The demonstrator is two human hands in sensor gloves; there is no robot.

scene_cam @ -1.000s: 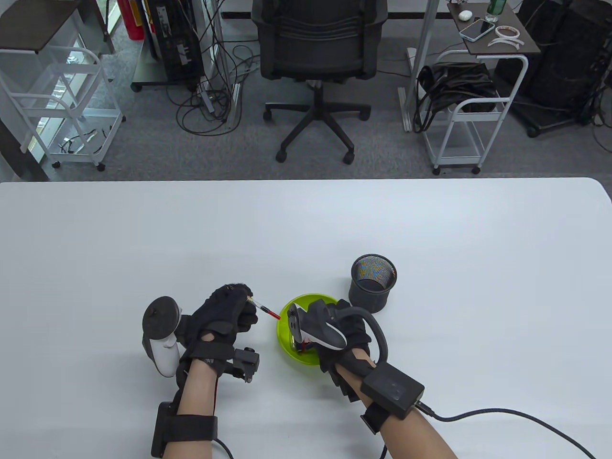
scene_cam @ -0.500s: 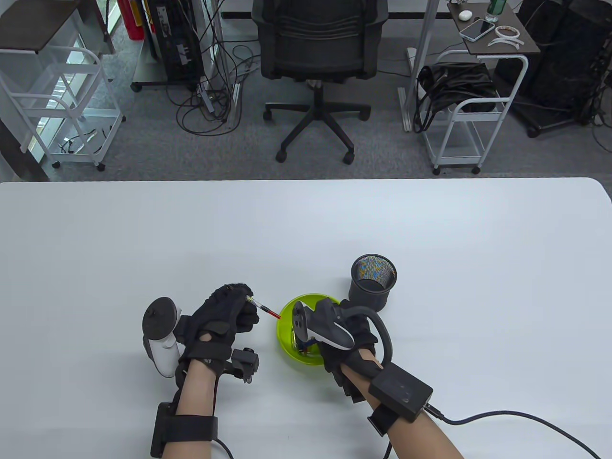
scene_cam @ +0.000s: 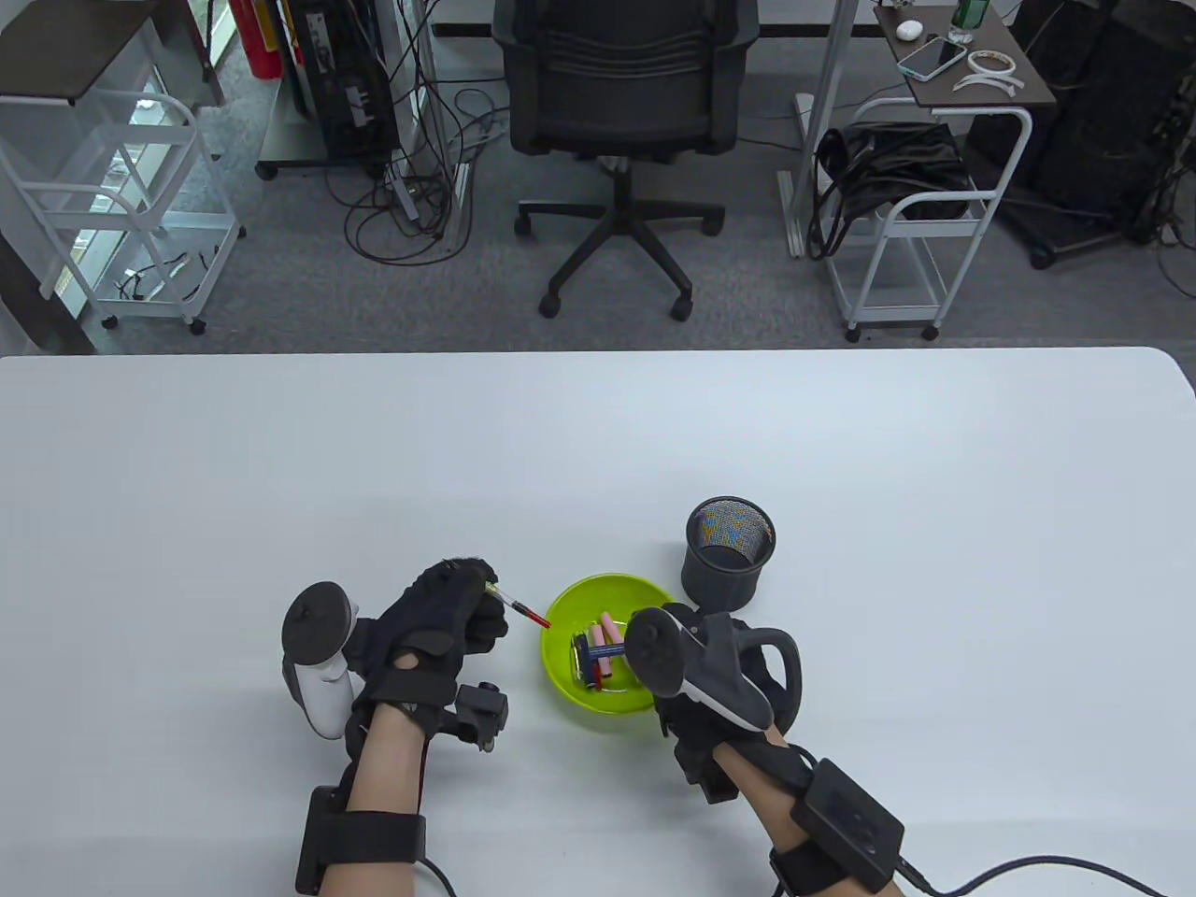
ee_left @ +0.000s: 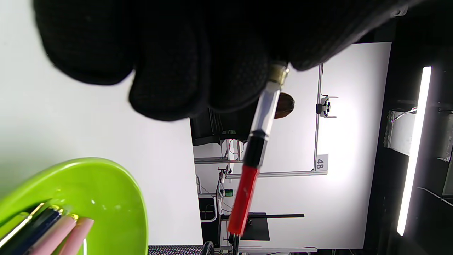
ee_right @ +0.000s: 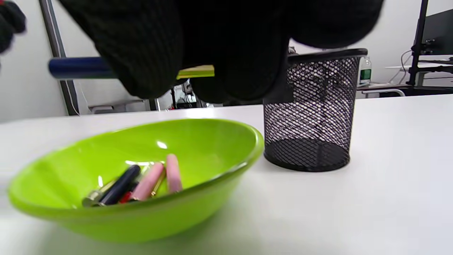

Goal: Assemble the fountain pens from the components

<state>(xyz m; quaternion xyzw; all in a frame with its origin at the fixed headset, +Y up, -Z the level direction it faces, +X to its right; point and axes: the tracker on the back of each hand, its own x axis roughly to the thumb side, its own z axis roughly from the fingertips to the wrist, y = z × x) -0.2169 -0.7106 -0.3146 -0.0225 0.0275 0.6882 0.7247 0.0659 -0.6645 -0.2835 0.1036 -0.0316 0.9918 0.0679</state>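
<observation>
A white table [scene_cam: 841, 523] is filling the lower part of the table view; on it, near the front, a lime green bowl [scene_cam: 568, 691] is sitting just beside a black mesh cup [scene_cam: 729, 553], the cup lying farther from the person. Loose pen parts [scene_cam: 603, 651], pink and dark blue tubes among them, are lying in the bowl.

The left hand [scene_cam: 439, 626] is hovering to the left of the bowl, its fingers closed around one end of a pen insert [scene_cam: 516, 605]; the insert is sticking out toward the bowl, a gold collar at the fingers, then a clear section, then a black band and a red tip. The right hand [scene_cam: 719, 673] is hovering at the bowl's right edge; in the right wrist view its fingers are curling tightly around a dark blue pen tube [ee_right: 79, 68], one end poking out to the side.

The step in hand seems to be joining tube to insert; doing it well probably means bringing the two hands together above the table, lining the tube's open end up with the red tip, keeping both pieces on one straight line, and sliding gently rather than forcing.
</observation>
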